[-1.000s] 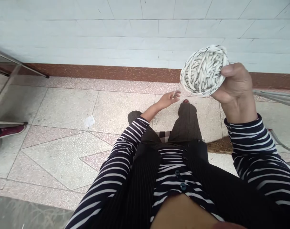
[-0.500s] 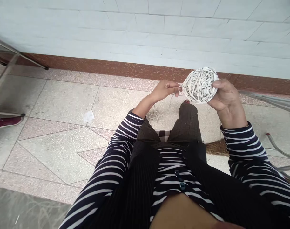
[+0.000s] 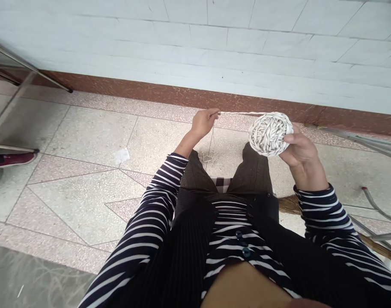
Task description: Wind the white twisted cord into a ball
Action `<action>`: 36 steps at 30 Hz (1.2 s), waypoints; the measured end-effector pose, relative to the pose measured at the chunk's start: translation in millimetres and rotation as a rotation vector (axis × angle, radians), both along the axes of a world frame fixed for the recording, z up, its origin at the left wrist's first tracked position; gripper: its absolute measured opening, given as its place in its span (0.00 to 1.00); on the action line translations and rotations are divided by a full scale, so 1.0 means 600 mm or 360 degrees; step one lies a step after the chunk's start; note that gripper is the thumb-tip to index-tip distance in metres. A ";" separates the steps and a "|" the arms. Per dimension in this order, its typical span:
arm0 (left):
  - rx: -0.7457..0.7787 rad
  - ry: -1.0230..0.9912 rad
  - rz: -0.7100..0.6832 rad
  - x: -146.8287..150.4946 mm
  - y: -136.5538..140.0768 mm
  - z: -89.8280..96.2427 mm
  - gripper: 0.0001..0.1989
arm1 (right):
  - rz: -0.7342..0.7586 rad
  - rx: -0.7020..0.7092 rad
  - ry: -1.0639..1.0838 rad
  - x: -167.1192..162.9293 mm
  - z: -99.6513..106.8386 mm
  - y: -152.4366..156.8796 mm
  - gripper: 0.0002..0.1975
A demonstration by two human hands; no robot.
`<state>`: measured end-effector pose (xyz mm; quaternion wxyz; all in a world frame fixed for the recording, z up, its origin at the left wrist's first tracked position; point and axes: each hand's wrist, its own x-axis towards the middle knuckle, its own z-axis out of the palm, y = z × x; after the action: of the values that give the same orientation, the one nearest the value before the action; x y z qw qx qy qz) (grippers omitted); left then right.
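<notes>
A round, pale woven coil of thick twisted cord [image 3: 268, 133] is held up in front of me at the right. My right hand [image 3: 302, 149] grips its right edge, thumb on the near face and the other fingers behind it, partly hidden. From the coil's top a single twisted cord [image 3: 242, 113] runs left, drawn nearly straight. My left hand [image 3: 205, 122] pinches the far end of this cord between closed fingertips. Below the left hand, a thin strand hangs toward a loose tangle of pale fibre [image 3: 209, 157] near my left knee.
A tiled wall [image 3: 195, 55] with a brown baseboard [image 3: 144, 92] stands ahead. Metal legs [image 3: 54, 79] and a red shoe [image 3: 15, 159] are at the left. White paper [image 3: 121, 155] lies on the floor. At the right are metal tubes [image 3: 380, 205] and a straw broom [image 3: 288, 204].
My left hand has moved left, away from the coil, and a length of cord now stretches between them. The coil and my right hand have come slightly lower.
</notes>
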<state>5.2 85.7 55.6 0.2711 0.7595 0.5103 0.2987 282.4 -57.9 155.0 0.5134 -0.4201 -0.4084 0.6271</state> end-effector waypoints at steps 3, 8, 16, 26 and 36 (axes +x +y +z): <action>-0.0026 0.0136 0.0066 -0.003 -0.005 -0.006 0.16 | -0.0026 -0.0020 0.0103 -0.009 -0.022 -0.016 0.27; -0.0196 0.0399 0.0039 0.001 -0.023 -0.033 0.16 | -0.0065 0.0075 0.0177 -0.021 -0.018 -0.056 0.37; -0.0148 0.0186 0.0298 -0.030 0.023 0.002 0.14 | 0.0005 0.0022 -0.0076 -0.003 -0.032 -0.056 0.38; -0.0253 0.0399 0.0388 -0.029 0.112 0.023 0.13 | 0.0338 -0.0227 0.0100 -0.038 -0.062 -0.050 0.45; -0.1020 -0.0709 -0.0451 0.054 -0.143 -0.057 0.20 | 0.0384 -0.0638 -0.0118 -0.030 -0.136 0.015 0.33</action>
<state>37.7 0.0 21.6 0.6361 0.6162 0.3967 0.2414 264.6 -49.0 73.7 0.3258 -0.4846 -0.3416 0.7365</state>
